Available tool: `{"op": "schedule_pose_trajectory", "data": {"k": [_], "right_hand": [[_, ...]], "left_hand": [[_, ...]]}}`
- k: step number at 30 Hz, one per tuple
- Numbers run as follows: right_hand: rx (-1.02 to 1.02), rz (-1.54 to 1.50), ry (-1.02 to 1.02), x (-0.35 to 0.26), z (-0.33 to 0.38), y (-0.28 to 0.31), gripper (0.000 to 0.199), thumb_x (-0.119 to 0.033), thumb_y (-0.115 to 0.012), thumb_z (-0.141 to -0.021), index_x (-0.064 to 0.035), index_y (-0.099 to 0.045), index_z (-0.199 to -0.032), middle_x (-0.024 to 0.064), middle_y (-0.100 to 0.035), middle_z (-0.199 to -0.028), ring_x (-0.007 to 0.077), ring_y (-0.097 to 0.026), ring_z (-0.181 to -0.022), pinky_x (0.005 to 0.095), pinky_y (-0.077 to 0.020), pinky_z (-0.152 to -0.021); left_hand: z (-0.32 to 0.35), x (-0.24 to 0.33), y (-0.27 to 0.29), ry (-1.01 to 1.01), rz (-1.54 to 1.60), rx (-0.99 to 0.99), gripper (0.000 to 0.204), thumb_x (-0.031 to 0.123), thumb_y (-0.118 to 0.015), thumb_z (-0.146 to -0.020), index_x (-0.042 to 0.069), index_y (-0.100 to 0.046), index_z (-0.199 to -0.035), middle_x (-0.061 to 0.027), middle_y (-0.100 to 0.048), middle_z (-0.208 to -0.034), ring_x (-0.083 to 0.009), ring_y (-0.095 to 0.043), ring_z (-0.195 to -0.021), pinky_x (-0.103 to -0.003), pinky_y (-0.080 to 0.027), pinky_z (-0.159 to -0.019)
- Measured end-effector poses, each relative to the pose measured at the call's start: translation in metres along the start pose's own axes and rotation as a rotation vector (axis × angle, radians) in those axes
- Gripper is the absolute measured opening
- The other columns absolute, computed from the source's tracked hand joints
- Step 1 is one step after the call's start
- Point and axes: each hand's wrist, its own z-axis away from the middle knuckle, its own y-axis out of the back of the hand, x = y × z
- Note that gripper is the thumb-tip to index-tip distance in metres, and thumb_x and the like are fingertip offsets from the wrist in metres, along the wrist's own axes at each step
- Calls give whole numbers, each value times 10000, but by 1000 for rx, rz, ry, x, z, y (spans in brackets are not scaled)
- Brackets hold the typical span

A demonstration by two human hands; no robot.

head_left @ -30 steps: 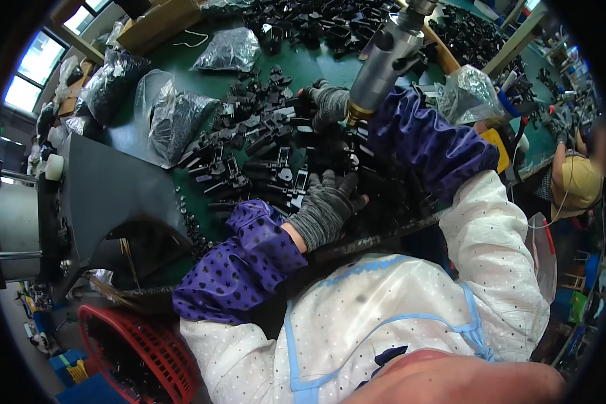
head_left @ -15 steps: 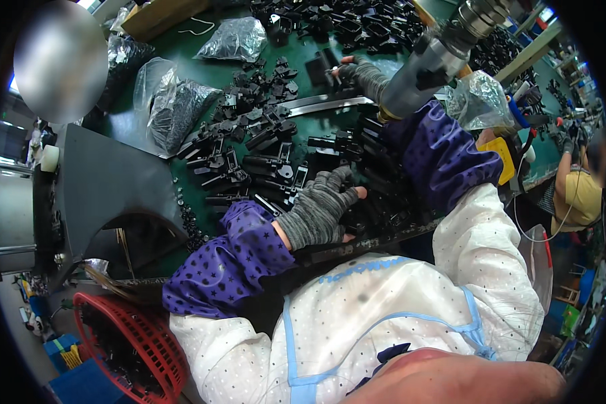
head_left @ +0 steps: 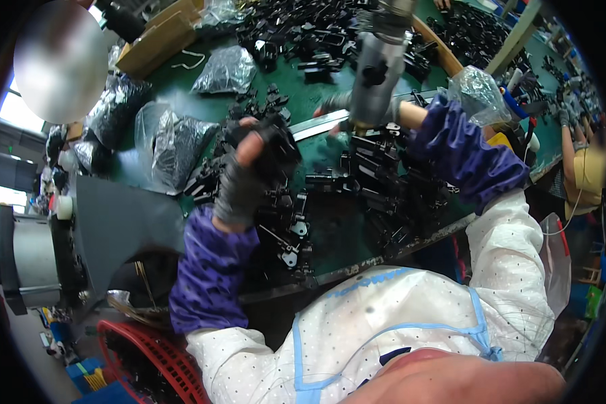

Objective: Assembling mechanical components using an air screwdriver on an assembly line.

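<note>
The left hand (head_left: 245,172), in a grey fingerless glove, is raised above the green workbench (head_left: 330,232) with its fingers curled tight around a black plastic part (head_left: 279,145). The right hand (head_left: 340,104) is mostly hidden behind a grey pneumatic screwdriver (head_left: 377,74) that hangs upright over the bench; its fingers wrap the tool's barrel. A metal strip (head_left: 319,126) lies flat just below the tool.

Clear plastic bags (head_left: 175,145) filled with black parts lie along the left of the bench, with another bag (head_left: 227,69) farther back beside a brown cardboard box (head_left: 158,44). A crumpled clear bag (head_left: 478,94) sits at the right. Loose black parts (head_left: 383,182) cover most of the bench; bare green surface shows near the front edge. A red basket (head_left: 158,357) stands below the bench on the left.
</note>
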Motion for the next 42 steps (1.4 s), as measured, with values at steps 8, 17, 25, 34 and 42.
{"op": "schedule_pose_trajectory", "data": {"k": [8, 17, 25, 34, 42], "right_hand": [[-257, 312, 16, -33, -5, -38, 549, -352, -652, -691, -30, -473, -1097, 128, -589, -876, 248, -576, -803, 355, -455, -683], [36, 455, -106, 3, -41, -106, 401, -339, -639, -643, -65, -576, -929, 137, -614, -795, 262, -604, -717, 372, -467, -629], [922, -669, -464, 64, -33, 15, 204, -251, -609, -699, -48, -623, -715, 79, -591, -634, 195, -559, -501, 320, -452, -462], [1267, -529, -1147, 230, 58, 73, 380, -383, -511, -770, -75, -518, -993, 133, -566, -977, 218, -560, -845, 348, -442, -687], [605, 1166, -449, 218, -4, 76, 528, -236, -701, -663, -66, -439, -1089, 45, -559, -817, 145, -571, -715, 284, -475, -595]], "left_hand": [[-126, -5, 19, 192, -194, 408, 287, 334, -678, -676, 127, -567, -841, -35, -580, -777, -197, -542, -683, -346, -458, -660], [-179, -34, 13, -47, -422, 335, 484, 326, -676, -690, 92, -452, -1050, -79, -552, -878, -210, -548, -752, -367, -461, -600], [-281, -68, 84, -44, -728, 429, 622, 295, -671, -720, 110, -302, -1186, -109, -543, -947, -186, -553, -771, -333, -463, -632], [-325, -132, 57, -358, -1620, 372, 727, 485, -658, -645, 44, -409, -1167, -145, -491, -1110, -244, -497, -964, -352, -412, -823], [-346, -111, 46, -278, -2087, 231, 694, 418, -676, -649, 47, -398, -1165, -135, -494, -1090, -226, -501, -946, -339, -421, -795]]}}
